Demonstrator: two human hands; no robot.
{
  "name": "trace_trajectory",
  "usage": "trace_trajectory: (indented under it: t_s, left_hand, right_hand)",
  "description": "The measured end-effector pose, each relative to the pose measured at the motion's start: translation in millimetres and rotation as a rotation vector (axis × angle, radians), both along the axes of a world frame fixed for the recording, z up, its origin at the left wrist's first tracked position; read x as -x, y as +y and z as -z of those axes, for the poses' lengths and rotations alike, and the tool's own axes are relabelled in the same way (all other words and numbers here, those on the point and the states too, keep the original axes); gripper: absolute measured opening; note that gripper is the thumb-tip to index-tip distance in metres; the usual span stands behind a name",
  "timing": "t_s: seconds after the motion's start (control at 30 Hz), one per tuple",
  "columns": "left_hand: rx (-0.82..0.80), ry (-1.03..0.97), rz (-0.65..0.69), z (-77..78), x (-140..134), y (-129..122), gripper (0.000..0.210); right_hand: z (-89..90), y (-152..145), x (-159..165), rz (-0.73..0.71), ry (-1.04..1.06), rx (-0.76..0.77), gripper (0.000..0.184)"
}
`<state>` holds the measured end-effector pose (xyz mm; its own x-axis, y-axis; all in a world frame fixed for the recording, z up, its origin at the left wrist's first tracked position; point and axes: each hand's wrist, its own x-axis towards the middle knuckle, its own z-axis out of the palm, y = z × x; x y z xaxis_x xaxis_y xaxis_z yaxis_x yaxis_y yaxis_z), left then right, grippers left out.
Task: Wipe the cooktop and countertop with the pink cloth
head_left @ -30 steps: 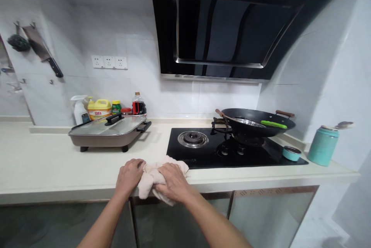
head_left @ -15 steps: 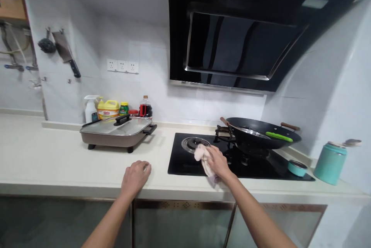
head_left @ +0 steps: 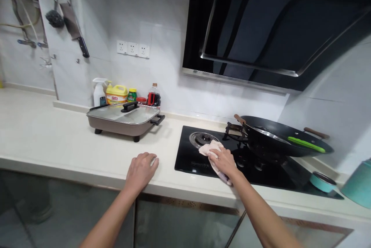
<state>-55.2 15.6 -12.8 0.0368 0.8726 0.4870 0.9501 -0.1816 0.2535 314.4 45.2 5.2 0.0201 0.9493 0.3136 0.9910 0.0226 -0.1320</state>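
My right hand [head_left: 223, 162] is closed on a pale pink cloth [head_left: 211, 148], pressing it onto the black glass hob [head_left: 188, 159]. The cloth's upper part lies bunched by the front edge of the left burner [head_left: 203, 138], and its lower end trails toward the counter edge. On the cream countertop [head_left: 165, 180], left of the hob, rests my left hand [head_left: 142, 170]. It holds nothing; its fingers are loosely bent and the thumb stands apart.
A black wok [head_left: 278, 145] with a green-handled utensil [head_left: 307, 145] sits on the right burner. A turquoise bowl [head_left: 322, 182] and turquoise container [head_left: 359, 182] are farther right. An electric pan [head_left: 118, 126] stands left, bottles behind it. The range hood [head_left: 249, 28] hangs above.
The camera view has tilted down and turned left. The cloth is flatter and more spread out under my right hand. My left hand stays on the countertop, its thumb more apart.
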Motion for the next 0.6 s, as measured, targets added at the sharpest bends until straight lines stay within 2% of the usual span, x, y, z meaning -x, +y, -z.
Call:
trace_trajectory:
  t_s: [0.1,0.2,0.27,0.4,0.5,0.6]
  left_hand:
    - [-0.002,-0.011,0.003,1.6,0,1,0.036]
    - [0.0,-0.016,0.007,1.8,0,1,0.035]
    - [0.006,-0.03,0.005,0.4,1,1,0.036]
    - [0.035,-0.079,0.0,-4.9,3,0,0.038]
    - [0.046,-0.097,-0.005,-8.4,3,0,0.038]
    - [0.053,-0.091,-0.009,-9.9,3,0,0.039]
  right_hand:
    - [9.3,0,39,-0.166,-0.005,-0.042,0.043]
    - [9.1,7,80,-0.331,0.018,-0.042,0.043]
    - [2.5,18,102,-0.337,0.038,-0.014,0.044]
    - [-11.0,33,128,-0.247,0.066,0.005,0.046]
    - [-12.3,20,138,-0.247,0.063,-0.005,0.042]
    - [-5.8,-10,148,-0.359,0.041,-0.023,0.039]
